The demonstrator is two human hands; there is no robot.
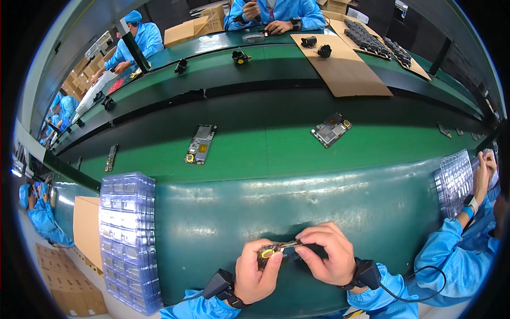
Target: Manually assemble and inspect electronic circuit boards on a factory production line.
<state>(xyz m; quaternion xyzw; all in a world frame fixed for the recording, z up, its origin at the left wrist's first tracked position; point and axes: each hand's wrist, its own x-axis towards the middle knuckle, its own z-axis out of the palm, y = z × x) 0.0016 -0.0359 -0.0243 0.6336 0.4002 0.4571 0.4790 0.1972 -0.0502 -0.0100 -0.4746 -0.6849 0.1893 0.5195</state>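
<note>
A small dark circuit board (287, 245) with a round yellow part near one end is held tilted over the green tabletop. My left hand (256, 272) is closed on its left end, the thumb pressed beside the yellow part. At the other end, the thumb and fingers of my right hand (330, 253) pinch the board's edge. My fingers cover some of it, and its far face is hidden. Black bands with boxy modules circle both my wrists.
Beyond the tabletop, a green conveyor belt (255, 154) carries circuit boards (201, 144). Clear plastic trays (127, 228) stand at my left, near a cardboard box (88, 223). A co-worker's arm (451, 255) and more clear trays (453, 181) are at right. Cardboard (345, 69) overhangs the far ledge.
</note>
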